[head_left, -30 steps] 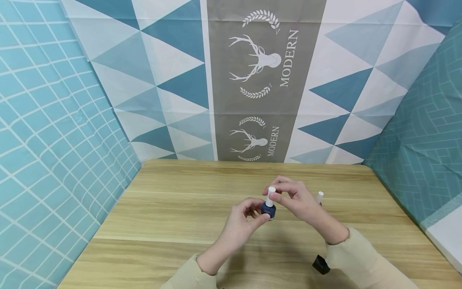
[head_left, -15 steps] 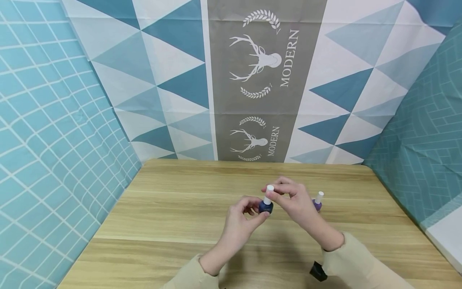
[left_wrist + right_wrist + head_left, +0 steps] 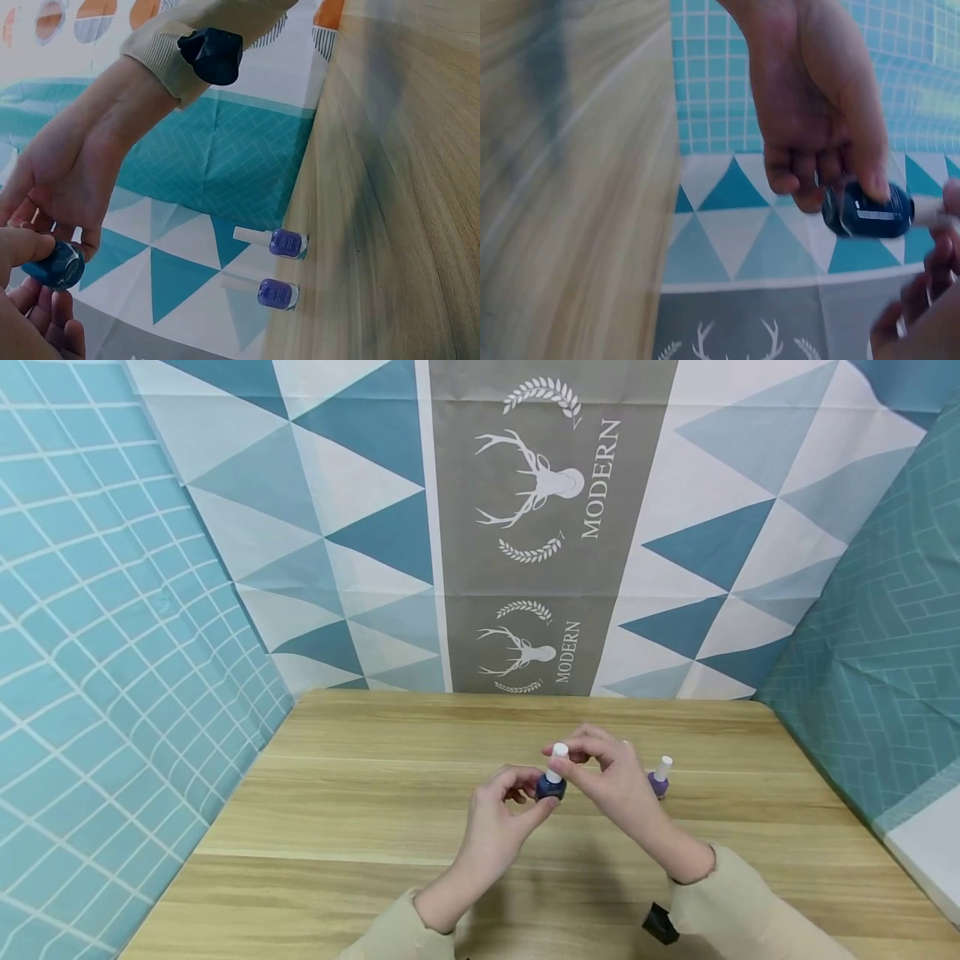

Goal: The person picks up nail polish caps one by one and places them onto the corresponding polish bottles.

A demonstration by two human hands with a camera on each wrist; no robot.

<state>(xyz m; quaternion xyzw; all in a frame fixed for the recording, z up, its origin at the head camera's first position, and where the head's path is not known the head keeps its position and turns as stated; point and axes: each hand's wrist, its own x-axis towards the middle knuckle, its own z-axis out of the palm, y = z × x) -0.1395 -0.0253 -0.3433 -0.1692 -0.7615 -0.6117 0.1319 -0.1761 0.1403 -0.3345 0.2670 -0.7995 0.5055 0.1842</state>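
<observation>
Above the table, my left hand (image 3: 495, 822) pinches the dark blue glass body of a nail polish bottle (image 3: 551, 787) between thumb and fingers. My right hand (image 3: 617, 781) pinches its white cap (image 3: 557, 763) from the other side. The cap sits on the bottle, which leans slightly. In the right wrist view, the left thumb lies across the blue bottle (image 3: 877, 214), over part of its label. Two purple nail polish bottles with white caps stand on the table, the nearer (image 3: 658, 783) beside my right wrist; my right hand mostly hides the other in the head view.
The wooden table (image 3: 337, 827) reaches back to a patterned wall cloth (image 3: 360, 527). Tiled-pattern cloths line the left and right sides. A small black device (image 3: 660, 924) is at my right sleeve cuff. A white surface (image 3: 930, 852) lies beyond the table's right edge.
Both hands have shifted slightly left with the blue bottle, still holding body and cap. More of the purple bottle beside my right wrist shows now.
</observation>
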